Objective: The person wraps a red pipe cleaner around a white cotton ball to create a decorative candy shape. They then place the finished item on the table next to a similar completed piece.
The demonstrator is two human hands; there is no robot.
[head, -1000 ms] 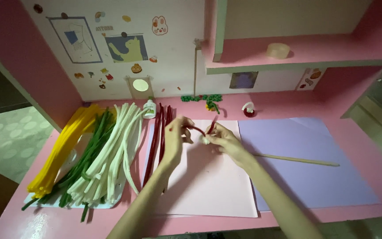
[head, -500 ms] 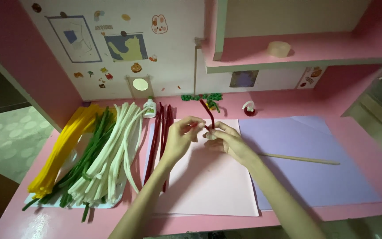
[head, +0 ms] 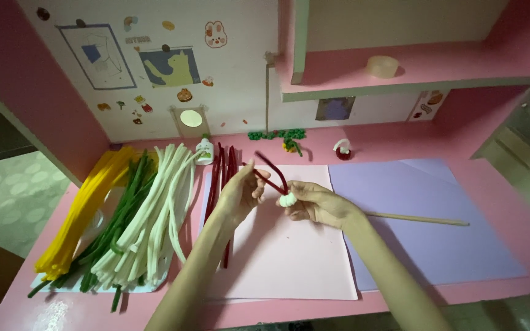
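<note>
My left hand (head: 240,193) pinches one end of a dark red pipe cleaner (head: 272,171) above a pink sheet of paper (head: 277,245). My right hand (head: 314,202) holds the other end together with a small white fuzzy piece (head: 287,199) at its fingertips. The pipe cleaner bends up in a V between the two hands. Both hands hover a little above the pink desk (head: 387,141).
Several dark red pipe cleaners (head: 219,178) lie left of the hands, then white (head: 154,208), green (head: 121,214) and yellow bundles (head: 84,208). A purple sheet (head: 437,227) with a thin wooden stick (head: 418,219) lies on the right. A small glue bottle (head: 204,151) stands by the wall.
The hands have drawn slightly toward me and the red pipe cleaner now bends into a lower V between them instead of standing up toward the wall.
</note>
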